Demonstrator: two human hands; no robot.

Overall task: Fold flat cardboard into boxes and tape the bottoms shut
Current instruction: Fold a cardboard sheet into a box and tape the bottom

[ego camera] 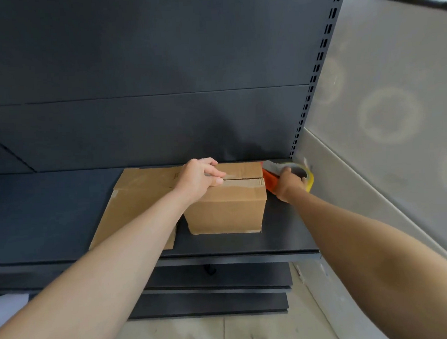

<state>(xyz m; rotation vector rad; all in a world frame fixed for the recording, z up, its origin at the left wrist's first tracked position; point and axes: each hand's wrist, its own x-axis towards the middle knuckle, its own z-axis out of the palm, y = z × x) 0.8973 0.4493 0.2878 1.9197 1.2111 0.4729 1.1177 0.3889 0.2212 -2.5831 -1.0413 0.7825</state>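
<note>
Now steadying the cardboard box (226,210) on the dark shelf (51,217) with the left hand (199,177), fingers curled against the taped top seam. Gripping the tape dispenser (271,183) in the right hand (289,182), close against the box's right edge. Beside flat cardboard (138,194) on the left.
</note>
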